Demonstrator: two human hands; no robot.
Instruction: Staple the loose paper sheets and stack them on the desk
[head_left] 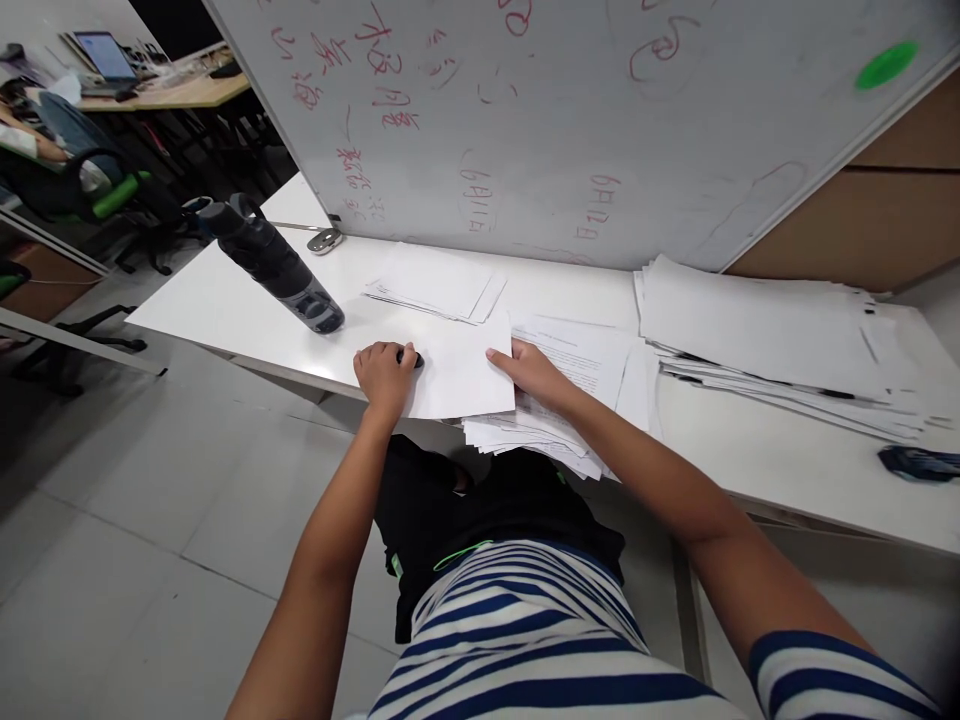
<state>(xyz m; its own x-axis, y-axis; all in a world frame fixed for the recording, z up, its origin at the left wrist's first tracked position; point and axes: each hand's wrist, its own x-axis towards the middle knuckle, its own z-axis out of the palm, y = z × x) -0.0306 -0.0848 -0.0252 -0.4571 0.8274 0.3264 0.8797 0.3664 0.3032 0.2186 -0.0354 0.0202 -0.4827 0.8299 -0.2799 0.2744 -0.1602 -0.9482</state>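
My left hand (384, 372) is closed around a small black object (411, 358), perhaps a binder clip, at the left edge of a blank white sheet (457, 370). My right hand (531, 368) grips the right edge of that same sheet, thumb on top. The sheet lies over a fanned stack of printed papers (570, 400) at the near edge of the white table (240, 300).
A dark water bottle (274, 262) stands left of the sheet. A smaller paper pile (435, 282) lies behind, a large stack (765, 335) to the right, a dark object (919, 463) at far right. A whiteboard (570, 120) leans behind the table. Chairs and another desk stand far left.
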